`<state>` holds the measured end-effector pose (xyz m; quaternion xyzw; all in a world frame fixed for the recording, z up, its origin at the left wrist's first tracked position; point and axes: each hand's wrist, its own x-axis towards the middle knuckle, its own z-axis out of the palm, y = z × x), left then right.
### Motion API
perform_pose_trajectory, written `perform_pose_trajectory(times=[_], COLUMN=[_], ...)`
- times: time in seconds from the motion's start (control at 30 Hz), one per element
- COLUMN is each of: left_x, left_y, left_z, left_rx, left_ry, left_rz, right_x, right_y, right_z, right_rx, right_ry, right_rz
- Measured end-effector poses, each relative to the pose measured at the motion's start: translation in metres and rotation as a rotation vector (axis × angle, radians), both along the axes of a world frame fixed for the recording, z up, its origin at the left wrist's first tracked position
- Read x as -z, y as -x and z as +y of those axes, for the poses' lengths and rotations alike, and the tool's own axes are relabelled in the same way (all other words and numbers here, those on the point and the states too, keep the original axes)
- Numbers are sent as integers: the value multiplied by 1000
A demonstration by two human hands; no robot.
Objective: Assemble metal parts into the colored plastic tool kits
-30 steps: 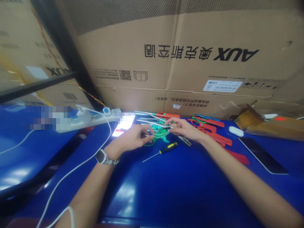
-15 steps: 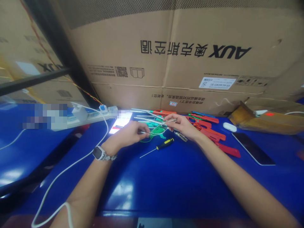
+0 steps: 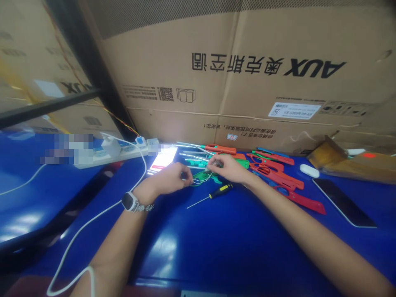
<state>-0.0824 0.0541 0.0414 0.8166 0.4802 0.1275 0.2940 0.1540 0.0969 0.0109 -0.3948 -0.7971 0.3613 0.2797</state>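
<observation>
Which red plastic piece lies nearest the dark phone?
The frontmost red piece, just left of the dark phone; the other red pieces lie farther back.

This looks like a workshop. On a blue table (image 3: 198, 247) is a screwdriver (image 3: 221, 190), with red plastic handles (image 3: 309, 203) to its right, a power strip (image 3: 128, 153) to its left and a cardboard box (image 3: 173, 119) behind it.

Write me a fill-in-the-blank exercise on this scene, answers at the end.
1. The watch is worn on the ____ wrist.
2. The screwdriver has a black and ____ handle.
3. The thin wires between the left hand and right hand are ____ in colour.
4. The big letters on the cardboard are upside ____.

Missing words: left; yellow; white; down.
</observation>
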Motion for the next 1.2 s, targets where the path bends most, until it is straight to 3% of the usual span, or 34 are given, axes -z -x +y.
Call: perform_pose_trajectory(times=[0.2,0.4,0.5,0.8,0.97,1.07,1.2], left_x=[13,21,23,22,17,16,16], left_y=[-4,-12,-15,-15,-6,-1,0], left_z=[3,4,4,9,9,8,7], left_rx=[-32,9,37,52,34,32,39], left_ry=[-31,-128,-131,-147,-109,-57,-101], left_rz=[72,68,45,-38,-43,-21,-9], right_x=[6,11,9,-3,-4,4,16], right_y=[0,-17,-25,-28,-16,-11,-13], right_z=[-9,-33,-41,-36,-27,-26,-31], right_rx=[7,117,105,70,70,68,107], right_ry=[-152,-121,-83,26,-75,-158,-277], right_rz=[-100,-171,-153,-64,-157,-224,-255])
